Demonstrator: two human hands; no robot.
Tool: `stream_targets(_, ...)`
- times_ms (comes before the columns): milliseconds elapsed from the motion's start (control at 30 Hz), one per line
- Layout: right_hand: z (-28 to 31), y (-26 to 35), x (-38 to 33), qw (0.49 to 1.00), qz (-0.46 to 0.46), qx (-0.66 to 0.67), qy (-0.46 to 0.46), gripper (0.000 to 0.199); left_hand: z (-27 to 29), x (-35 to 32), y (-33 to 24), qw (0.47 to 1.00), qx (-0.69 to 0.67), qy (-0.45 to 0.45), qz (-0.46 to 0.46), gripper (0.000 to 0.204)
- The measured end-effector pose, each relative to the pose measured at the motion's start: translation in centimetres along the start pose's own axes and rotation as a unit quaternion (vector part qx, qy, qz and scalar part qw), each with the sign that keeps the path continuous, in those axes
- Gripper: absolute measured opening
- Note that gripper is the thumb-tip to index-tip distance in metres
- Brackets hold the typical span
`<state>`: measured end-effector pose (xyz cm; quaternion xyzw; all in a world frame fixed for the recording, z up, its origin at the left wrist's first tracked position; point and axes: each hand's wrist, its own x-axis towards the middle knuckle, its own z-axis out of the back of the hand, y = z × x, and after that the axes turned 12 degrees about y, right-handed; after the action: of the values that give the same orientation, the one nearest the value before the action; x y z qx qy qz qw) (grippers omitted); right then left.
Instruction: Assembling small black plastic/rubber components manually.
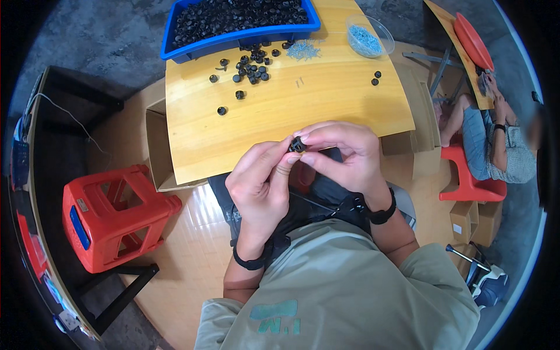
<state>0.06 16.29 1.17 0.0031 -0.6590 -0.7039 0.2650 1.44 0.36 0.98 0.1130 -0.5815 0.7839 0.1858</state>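
Centrally, a small, rounded black plastic part (298,144) is held between the fingertips of two bare hands, seen against the near edge of a yellow wood-grained table (201,137). The left hand (259,186) pinches it from the left, thumb and fingers drawn close together; the right hand (353,154) meets it from the right, its thumb below and its forefinger above, with a narrow gap filled by the part. Neither hand is clearly nearer, as both appear to touch it. The part is squat, and its long axis cannot be told; nor can one tell whether it is a single piece or two joined.

Beyond the fingers, at upper centre-left, similar loose black plastic parts (251,74) lie scattered before a blue rectangular plastic tray (239,42) heaped with more. Just right of these is a small pile of slender pale metallic pieces (303,51); a clear round plastic bowl (387,44) of pale-blue slender pieces stands at upper right. Nothing visible comes between the hands and the held part.
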Motion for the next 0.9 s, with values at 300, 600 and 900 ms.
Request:
stream_targets(300, -0.4, 1.8, 0.5, 0.957, 0.073, -0.281, -0.005, 0.03, -0.5, -0.3, -0.4, 0.959, -0.271, 0.001, 0.087, 0.02)
stream_targets(600, 0.0, 1.1, 0.6, 0.922, 0.171, -0.347, -0.016, 0.028, -0.1, -0.2, -0.9, 0.981, -0.173, 0.031, 0.077, 0.02)
stream_targets(900, -0.7, 1.3, 0.4, 0.924, 0.163, -0.338, -0.077, 0.029, -0.1, -0.2, -1.5, 0.985, -0.154, 0.042, 0.062, 0.025)
